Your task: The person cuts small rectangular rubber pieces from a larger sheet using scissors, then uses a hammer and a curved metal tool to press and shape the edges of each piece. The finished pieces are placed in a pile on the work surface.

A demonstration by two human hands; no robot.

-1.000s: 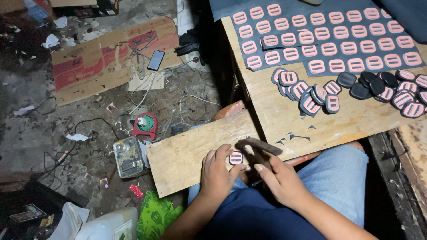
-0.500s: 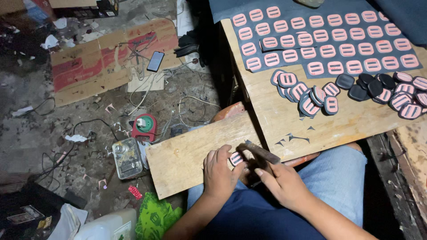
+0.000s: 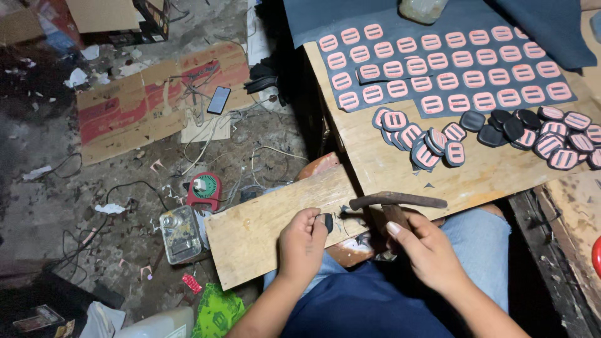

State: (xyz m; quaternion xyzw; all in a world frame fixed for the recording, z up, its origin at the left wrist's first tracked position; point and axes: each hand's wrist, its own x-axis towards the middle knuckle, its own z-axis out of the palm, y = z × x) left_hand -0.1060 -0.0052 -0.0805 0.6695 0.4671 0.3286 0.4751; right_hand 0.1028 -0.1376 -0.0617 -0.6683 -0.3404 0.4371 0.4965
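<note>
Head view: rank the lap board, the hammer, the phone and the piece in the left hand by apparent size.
1. Lap board
2. Hammer
3. Phone, though it lies farther from the camera, so this is less sure
4. Piece in the left hand

Your light falls from above onto the wooden table (image 3: 400, 169), bright and sharp there; left of it the floor (image 3: 75, 206) dims into shadow; below it, corners go murky, slightly soft.

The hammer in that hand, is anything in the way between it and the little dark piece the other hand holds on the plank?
Nothing visible. The hammer in the right hand sits just right of the dark piece pinched by the left hand on the wooden plank. Only bare wood and tiny scraps lie between.
</note>
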